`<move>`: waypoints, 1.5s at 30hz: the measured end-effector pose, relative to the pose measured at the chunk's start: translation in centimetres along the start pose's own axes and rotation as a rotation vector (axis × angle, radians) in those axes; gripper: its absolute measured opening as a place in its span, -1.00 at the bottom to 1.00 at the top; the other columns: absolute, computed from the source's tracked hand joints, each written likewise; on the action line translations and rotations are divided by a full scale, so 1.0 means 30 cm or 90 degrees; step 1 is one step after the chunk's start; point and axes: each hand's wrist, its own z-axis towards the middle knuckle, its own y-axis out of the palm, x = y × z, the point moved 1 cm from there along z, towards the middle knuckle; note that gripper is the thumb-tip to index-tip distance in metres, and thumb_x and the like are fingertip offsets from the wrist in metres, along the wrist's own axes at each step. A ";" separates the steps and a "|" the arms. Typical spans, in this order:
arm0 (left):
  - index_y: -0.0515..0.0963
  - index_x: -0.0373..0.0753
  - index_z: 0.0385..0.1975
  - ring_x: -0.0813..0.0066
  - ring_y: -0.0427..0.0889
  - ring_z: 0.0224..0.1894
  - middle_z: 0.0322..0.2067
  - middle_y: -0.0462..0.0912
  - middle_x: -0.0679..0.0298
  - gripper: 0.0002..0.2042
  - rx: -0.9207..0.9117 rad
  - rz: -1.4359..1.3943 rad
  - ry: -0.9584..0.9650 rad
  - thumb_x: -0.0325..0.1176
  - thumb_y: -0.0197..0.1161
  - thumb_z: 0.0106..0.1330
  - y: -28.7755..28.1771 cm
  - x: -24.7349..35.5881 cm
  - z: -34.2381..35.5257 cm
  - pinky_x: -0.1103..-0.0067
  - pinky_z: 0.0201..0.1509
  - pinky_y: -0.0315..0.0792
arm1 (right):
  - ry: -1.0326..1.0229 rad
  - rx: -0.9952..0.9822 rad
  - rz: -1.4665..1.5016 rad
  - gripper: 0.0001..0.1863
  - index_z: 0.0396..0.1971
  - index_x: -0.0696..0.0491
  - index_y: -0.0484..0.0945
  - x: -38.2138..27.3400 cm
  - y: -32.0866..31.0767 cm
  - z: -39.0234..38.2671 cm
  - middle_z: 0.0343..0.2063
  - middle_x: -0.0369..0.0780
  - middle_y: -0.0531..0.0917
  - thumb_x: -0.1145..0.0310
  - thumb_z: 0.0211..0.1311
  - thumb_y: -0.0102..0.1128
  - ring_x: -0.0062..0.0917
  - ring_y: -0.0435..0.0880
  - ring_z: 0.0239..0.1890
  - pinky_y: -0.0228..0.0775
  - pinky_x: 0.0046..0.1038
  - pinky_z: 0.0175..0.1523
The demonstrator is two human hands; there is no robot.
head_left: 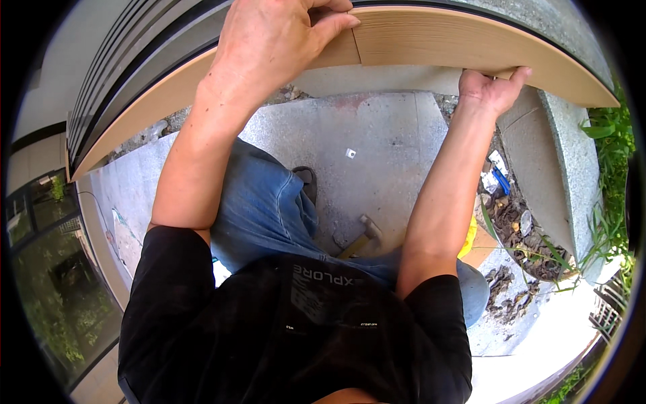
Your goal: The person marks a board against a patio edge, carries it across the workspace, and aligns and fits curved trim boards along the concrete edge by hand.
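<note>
Long wood-grain boards [431, 37] in light tan run across the top of the head view, with a seam between two pieces and a dark rail behind them. My left hand [289, 30] grips the top edge beside the seam, thumb on the face and fingers curled over the top, partly hidden. My right hand [492, 89] holds the lower edge of the right piece from below, its fingers mostly hidden by it. Below, between my legs and at their edge, lies a hammer [367, 232] with a wooden handle, near a small white piece [350, 153].
I squat on grey paving [383, 128]. At the right are a blue tool [500, 180], dead leaves, a yellow object [469, 236], a granite edge [572, 175] and plants [609, 135]. Glass panes [54, 283] stand at the left, with a thin wire nearby.
</note>
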 end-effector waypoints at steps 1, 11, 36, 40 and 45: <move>0.77 -0.29 -0.35 0.17 0.73 -0.29 -0.38 0.72 0.15 -0.84 -0.004 -0.002 -0.006 -0.36 0.57 0.19 0.002 0.002 0.000 0.38 -0.17 0.59 | -0.002 -0.001 -0.001 -0.35 0.47 0.02 0.32 -0.001 -0.003 0.001 0.44 -0.18 0.43 -0.14 0.69 -0.23 -0.25 0.40 0.47 0.27 -0.09 0.58; 0.76 -0.30 -0.36 0.13 0.72 -0.27 -0.37 0.72 0.13 -0.83 -0.005 0.018 -0.006 -0.34 0.55 0.21 0.006 -0.001 0.005 0.38 -0.15 0.58 | 0.022 0.000 0.004 -0.33 0.50 0.03 0.28 -0.003 -0.021 0.008 0.47 -0.19 0.40 -0.15 0.69 -0.23 -0.25 0.38 0.49 0.19 -0.09 0.62; 0.73 -0.30 -0.31 0.08 0.69 -0.22 -0.32 0.68 0.10 -0.81 -0.052 0.023 -0.022 -0.29 0.48 0.31 -0.020 0.037 0.018 0.32 -0.08 0.57 | -0.008 -0.020 -0.017 -0.26 0.47 -0.05 0.37 0.000 -0.070 0.043 0.44 -0.21 0.44 -0.30 0.62 -0.26 -0.24 0.38 0.49 0.21 0.05 0.58; 0.73 -0.33 -0.30 0.09 0.69 -0.22 -0.31 0.69 0.09 -0.80 -0.068 0.040 -0.033 -0.29 0.47 0.32 -0.027 0.031 0.012 0.33 -0.07 0.58 | -0.006 -0.015 -0.023 -0.25 0.47 -0.06 0.37 0.031 -0.075 0.037 0.44 -0.21 0.44 -0.32 0.61 -0.25 -0.23 0.37 0.49 0.21 0.07 0.57; 0.72 -0.34 -0.31 0.10 0.69 -0.22 -0.31 0.68 0.09 -0.79 -0.078 0.023 -0.039 -0.29 0.46 0.33 -0.021 0.022 0.020 0.34 -0.07 0.58 | 0.001 -0.017 -0.035 -0.25 0.48 -0.07 0.36 0.007 -0.066 0.033 0.44 -0.21 0.43 -0.32 0.60 -0.22 -0.23 0.38 0.48 0.23 0.08 0.56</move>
